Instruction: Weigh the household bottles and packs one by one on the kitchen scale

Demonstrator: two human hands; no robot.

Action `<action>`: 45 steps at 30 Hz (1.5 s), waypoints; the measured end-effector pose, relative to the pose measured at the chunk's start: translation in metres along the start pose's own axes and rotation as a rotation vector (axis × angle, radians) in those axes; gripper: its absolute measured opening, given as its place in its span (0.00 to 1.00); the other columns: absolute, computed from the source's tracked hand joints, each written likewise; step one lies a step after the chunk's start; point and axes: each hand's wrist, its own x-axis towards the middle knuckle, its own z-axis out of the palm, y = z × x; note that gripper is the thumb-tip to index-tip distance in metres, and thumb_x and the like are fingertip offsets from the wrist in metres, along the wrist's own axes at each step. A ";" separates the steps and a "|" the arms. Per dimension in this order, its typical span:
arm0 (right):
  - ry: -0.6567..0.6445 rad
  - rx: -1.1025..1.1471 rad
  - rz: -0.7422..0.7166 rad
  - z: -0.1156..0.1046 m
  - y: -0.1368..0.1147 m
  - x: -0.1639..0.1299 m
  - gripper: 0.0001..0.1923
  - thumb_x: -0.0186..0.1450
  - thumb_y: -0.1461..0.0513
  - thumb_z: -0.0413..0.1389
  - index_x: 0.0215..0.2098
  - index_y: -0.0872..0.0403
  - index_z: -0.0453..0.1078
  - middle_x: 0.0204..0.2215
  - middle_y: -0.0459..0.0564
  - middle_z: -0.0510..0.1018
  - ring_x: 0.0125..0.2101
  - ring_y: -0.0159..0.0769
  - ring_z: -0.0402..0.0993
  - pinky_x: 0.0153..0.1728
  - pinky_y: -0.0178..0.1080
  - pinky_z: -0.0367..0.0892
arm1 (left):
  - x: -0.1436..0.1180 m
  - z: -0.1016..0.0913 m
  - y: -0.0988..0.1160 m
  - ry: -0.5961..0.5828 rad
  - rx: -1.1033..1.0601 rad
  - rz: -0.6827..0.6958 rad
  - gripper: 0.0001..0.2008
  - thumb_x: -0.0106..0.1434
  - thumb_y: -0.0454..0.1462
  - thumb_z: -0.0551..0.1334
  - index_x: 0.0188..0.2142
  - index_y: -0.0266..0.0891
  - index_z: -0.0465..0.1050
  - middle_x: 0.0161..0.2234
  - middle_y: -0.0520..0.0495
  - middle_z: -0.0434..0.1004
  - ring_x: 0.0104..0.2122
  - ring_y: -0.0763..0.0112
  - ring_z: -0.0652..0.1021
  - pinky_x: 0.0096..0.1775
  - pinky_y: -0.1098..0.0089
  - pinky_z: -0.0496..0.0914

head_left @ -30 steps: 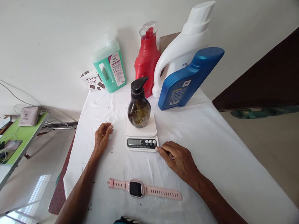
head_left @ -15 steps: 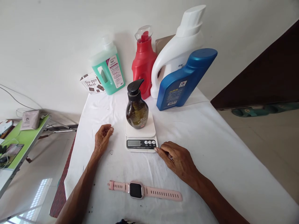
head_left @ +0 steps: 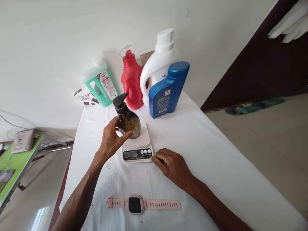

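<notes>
A dark brown pump bottle [head_left: 131, 123] with a black pump head is over the white plate of a kitchen scale [head_left: 141, 144]. My left hand [head_left: 112, 138] is closed around the bottle's lower left side, thumb across its front. Whether its base rests on the plate or is slightly raised, I cannot tell. Curled loosely on the cloth, my right hand [head_left: 172, 165] has its thumb tip against the scale's front right corner, with nothing visible in the fingers. The scale's display looks blank. A pink smartwatch [head_left: 135, 204] lies face up in front of the scale.
Along the wall stand a green liquid bottle [head_left: 106, 86], a red bottle [head_left: 132, 80], a white jug [head_left: 160, 64] and a blue bottle [head_left: 168, 93]. A small printed box [head_left: 86, 97] sits at the back left. A green-topped table [head_left: 26, 154] is at left.
My left hand has moved from the cloth up to the pump bottle and taken hold of it. My right hand stays at the scale's corner. The camera view has shifted.
</notes>
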 end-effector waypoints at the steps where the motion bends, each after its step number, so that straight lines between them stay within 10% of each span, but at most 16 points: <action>1: 0.003 -0.005 -0.005 0.000 0.000 0.000 0.22 0.78 0.59 0.50 0.24 0.52 0.66 0.21 0.44 0.71 0.24 0.32 0.68 0.27 0.36 0.60 | 0.002 0.001 -0.001 -0.001 0.013 -0.009 0.25 0.56 0.49 0.75 0.48 0.40 0.74 0.43 0.43 0.82 0.40 0.59 0.82 0.41 0.60 0.77; 8: 0.017 0.012 -0.012 0.000 0.000 0.003 0.22 0.78 0.60 0.50 0.24 0.52 0.66 0.20 0.44 0.72 0.24 0.32 0.69 0.28 0.36 0.61 | 0.008 0.018 0.021 0.031 -0.089 0.017 0.22 0.53 0.48 0.77 0.40 0.40 0.75 0.35 0.47 0.82 0.33 0.64 0.81 0.35 0.65 0.77; 14: 0.019 0.027 0.008 0.000 0.001 0.002 0.22 0.78 0.60 0.50 0.24 0.52 0.67 0.21 0.44 0.73 0.24 0.32 0.70 0.28 0.36 0.62 | 0.033 0.071 0.058 -0.113 -0.178 0.155 0.25 0.53 0.46 0.78 0.46 0.40 0.74 0.43 0.45 0.82 0.37 0.64 0.81 0.34 0.67 0.75; 20: 0.006 0.020 0.002 0.001 0.001 0.001 0.23 0.78 0.60 0.50 0.23 0.52 0.64 0.20 0.44 0.71 0.23 0.32 0.69 0.27 0.36 0.61 | 0.066 0.122 0.051 -0.137 -0.025 0.175 0.27 0.52 0.45 0.78 0.46 0.39 0.71 0.43 0.42 0.80 0.40 0.58 0.80 0.37 0.63 0.73; 31: 0.023 0.028 -0.011 -0.003 0.000 0.001 0.23 0.78 0.60 0.49 0.23 0.51 0.63 0.20 0.44 0.70 0.22 0.31 0.68 0.25 0.36 0.61 | 0.069 0.137 0.046 -0.079 0.076 0.111 0.31 0.54 0.52 0.77 0.48 0.41 0.68 0.46 0.38 0.80 0.43 0.53 0.82 0.42 0.57 0.74; 39: 0.069 0.032 -0.084 -0.002 0.002 0.005 0.20 0.78 0.59 0.50 0.26 0.50 0.61 0.21 0.43 0.70 0.20 0.31 0.70 0.24 0.36 0.62 | 0.064 0.065 0.012 0.125 -0.117 0.074 0.27 0.61 0.52 0.72 0.52 0.43 0.69 0.46 0.43 0.81 0.37 0.65 0.82 0.35 0.66 0.75; 45: 0.095 0.031 -0.114 0.000 0.002 0.007 0.18 0.78 0.59 0.50 0.27 0.49 0.59 0.20 0.42 0.69 0.19 0.30 0.69 0.22 0.35 0.63 | 0.137 -0.031 -0.071 0.524 -0.011 -0.119 0.32 0.57 0.51 0.74 0.52 0.37 0.66 0.53 0.34 0.73 0.49 0.56 0.78 0.47 0.57 0.73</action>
